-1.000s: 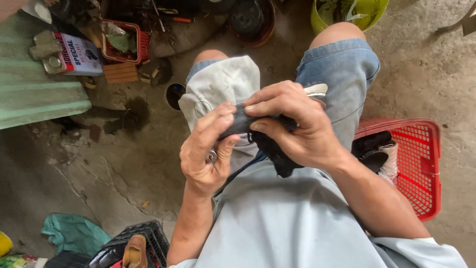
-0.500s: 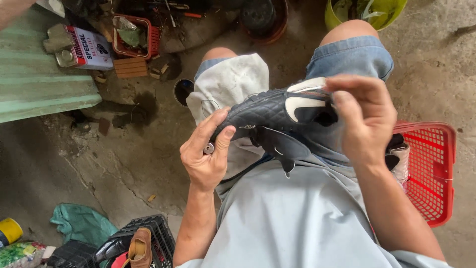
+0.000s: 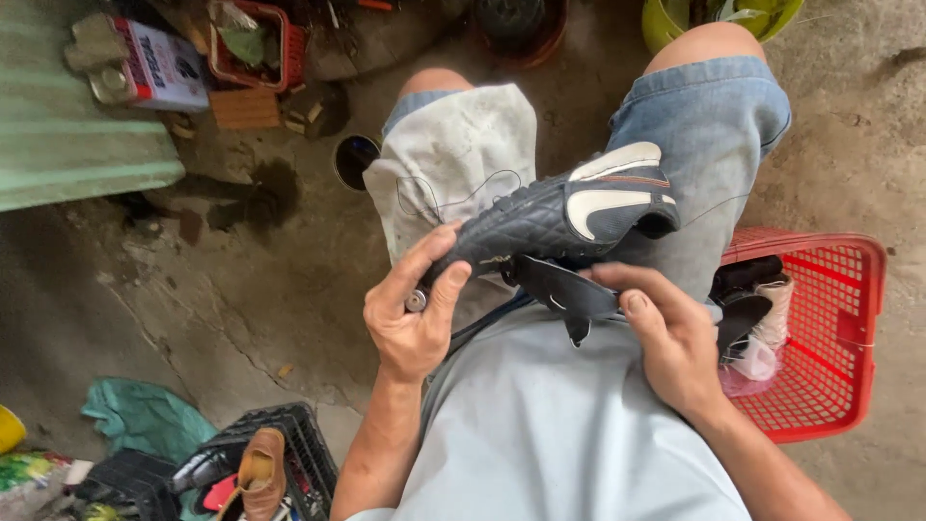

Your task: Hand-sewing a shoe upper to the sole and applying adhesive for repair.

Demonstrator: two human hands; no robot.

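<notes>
Left hand pinches the toe of the dark football boot with a small metal tool tucked between its fingers, steadying it over the lap, while the right hand grips the loose tongue just below, pulling it clear.

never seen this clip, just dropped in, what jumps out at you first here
A dark quilted football shoe with white side markings lies across the seated person's lap, its toe gripped by the left hand, which also holds a small metal tool. The right hand pinches the shoe's loose black tongue below it. A red plastic basket stands on the concrete floor at the right.
</notes>
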